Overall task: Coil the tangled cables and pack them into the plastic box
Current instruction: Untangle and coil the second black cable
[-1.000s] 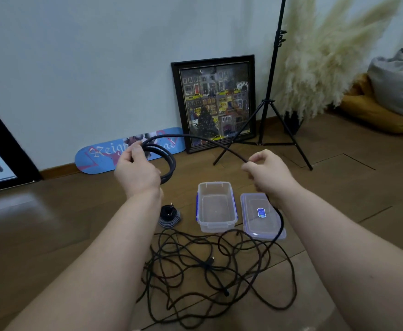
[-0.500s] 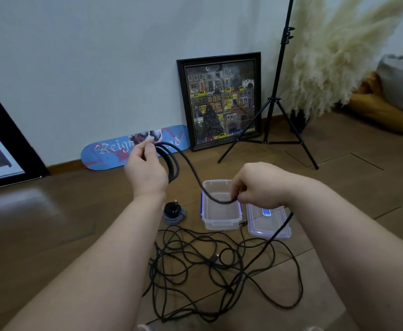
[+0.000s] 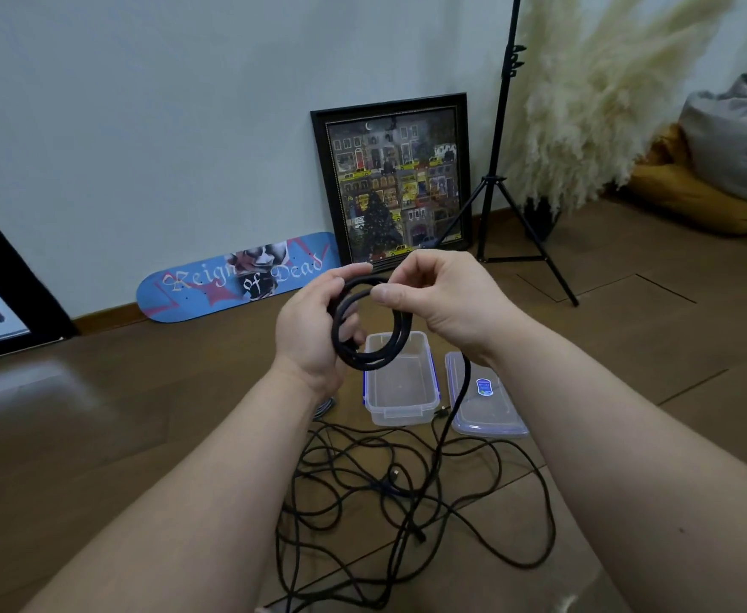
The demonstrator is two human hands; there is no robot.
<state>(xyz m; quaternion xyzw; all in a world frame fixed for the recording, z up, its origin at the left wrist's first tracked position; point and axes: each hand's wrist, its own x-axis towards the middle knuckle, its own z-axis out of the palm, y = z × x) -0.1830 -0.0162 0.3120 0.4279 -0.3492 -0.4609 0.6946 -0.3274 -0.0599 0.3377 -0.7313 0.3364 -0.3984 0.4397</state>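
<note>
Wooden floor (image 3: 141, 435), both hands gripping black cable coil (image 3: 365, 342)

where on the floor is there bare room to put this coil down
Bare floor lies left of the plastic box, below the skateboard deck, and right of the lid toward the tripod. Just in front of the box, the tangled cables crowd it.

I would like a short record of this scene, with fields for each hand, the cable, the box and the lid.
left hand: grips the coiled black cable
right hand: pinches the coil's top loop
loose cable: trails from the coil down to the tangled black cables on the wooden floor
clear plastic box: open, nothing visible inside
clear plastic lid: flat on the floor, right of the box
</note>
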